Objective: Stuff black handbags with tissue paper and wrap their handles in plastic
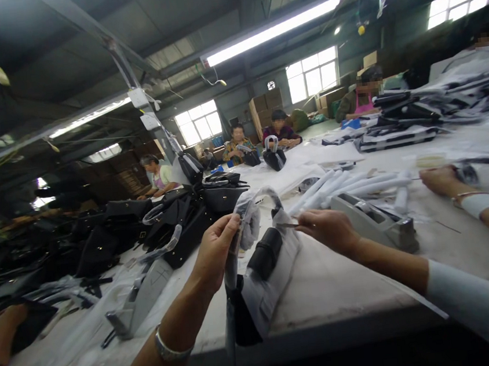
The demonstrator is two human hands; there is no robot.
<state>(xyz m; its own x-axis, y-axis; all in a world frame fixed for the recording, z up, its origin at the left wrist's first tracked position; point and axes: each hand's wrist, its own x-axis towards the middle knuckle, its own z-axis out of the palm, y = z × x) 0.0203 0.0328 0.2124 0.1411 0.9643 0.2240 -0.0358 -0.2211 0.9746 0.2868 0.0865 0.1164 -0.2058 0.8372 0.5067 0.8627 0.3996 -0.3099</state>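
Head view: thin object (287, 225), end hidden by right fingers (307, 217); bag (244, 317) part-wrapped.

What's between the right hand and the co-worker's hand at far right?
The head view shows a tape dispenser between the right hand and the co-worker's hand, with white rolls behind.

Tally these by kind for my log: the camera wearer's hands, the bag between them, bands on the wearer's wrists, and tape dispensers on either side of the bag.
Hands: 2 (left hand, right hand)
Bag: 1
Wristband: 1
Tape dispensers: 2 (left dispenser, right dispenser)
Total: 6
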